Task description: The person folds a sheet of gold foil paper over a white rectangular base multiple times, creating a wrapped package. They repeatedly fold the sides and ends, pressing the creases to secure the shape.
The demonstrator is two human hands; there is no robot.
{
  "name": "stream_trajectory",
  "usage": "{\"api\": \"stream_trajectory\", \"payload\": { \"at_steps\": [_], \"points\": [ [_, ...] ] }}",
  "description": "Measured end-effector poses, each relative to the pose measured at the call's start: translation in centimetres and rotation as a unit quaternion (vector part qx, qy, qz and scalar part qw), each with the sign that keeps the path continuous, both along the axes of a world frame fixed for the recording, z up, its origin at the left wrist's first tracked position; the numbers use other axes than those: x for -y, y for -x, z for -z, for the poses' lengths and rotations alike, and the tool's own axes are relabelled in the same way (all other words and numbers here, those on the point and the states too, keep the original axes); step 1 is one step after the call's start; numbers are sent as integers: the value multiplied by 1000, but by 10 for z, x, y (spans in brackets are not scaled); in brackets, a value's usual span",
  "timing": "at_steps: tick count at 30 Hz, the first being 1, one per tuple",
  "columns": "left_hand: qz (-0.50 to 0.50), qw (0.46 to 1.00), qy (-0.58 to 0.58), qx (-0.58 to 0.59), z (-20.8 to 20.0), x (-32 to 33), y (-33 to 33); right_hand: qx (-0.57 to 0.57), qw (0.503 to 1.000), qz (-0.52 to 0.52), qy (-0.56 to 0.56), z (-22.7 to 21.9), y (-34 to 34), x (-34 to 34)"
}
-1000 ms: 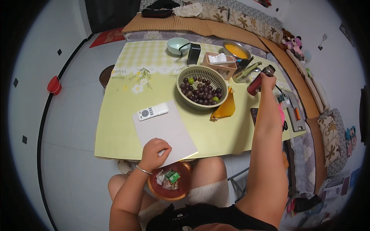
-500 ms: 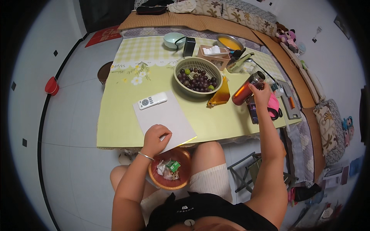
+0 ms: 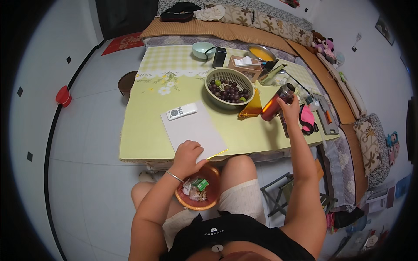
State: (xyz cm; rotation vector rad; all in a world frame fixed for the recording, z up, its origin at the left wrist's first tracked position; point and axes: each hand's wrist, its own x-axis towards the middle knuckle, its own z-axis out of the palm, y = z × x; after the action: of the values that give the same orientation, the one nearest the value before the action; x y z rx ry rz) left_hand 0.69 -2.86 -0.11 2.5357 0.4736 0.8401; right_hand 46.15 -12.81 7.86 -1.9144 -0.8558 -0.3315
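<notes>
One floral tablecloth (image 3: 143,130), flask (image 3: 271,108) in right hand (image 3: 291,109), pale floor (image 3: 82,130), sofa (image 3: 196,29).

Right of centre, the bare right hand (image 3: 289,108) partly hides a dark red, shiny cylindrical bottle (image 3: 271,108) and a flat black object (image 3: 285,125). The lower edge cuts off the black sleeveless top (image 3: 248,231).

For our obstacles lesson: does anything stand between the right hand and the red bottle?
Nothing visible does: the right hand grasps the tilted red bottle directly, near its top. The yellow packet lies to the bottle's left.
</notes>
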Motion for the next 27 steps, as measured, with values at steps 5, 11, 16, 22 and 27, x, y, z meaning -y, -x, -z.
{"api": "stream_trajectory", "payload": {
  "at_steps": [5, 11, 16, 22, 27],
  "points": [
    [-52, 992, -66, -94, -2, 29, 7, 182, 981, 45, -55, 13, 44, 15],
    [-82, 989, -112, -55, 13, 30, 12, 56, 964, -258, 17, 70, 139, 20],
    [-80, 988, -124, -48, 13, 31, 7, 186, 873, -432, 126, 68, 218, 4],
    [-113, 993, 6, 22, 9, 18, 7, 138, 834, -508, 167, 55, 227, -16],
    [-120, 969, 215, 32, -6, 0, 15, -153, 795, -545, 216, 63, 200, -20]
  ]
}}
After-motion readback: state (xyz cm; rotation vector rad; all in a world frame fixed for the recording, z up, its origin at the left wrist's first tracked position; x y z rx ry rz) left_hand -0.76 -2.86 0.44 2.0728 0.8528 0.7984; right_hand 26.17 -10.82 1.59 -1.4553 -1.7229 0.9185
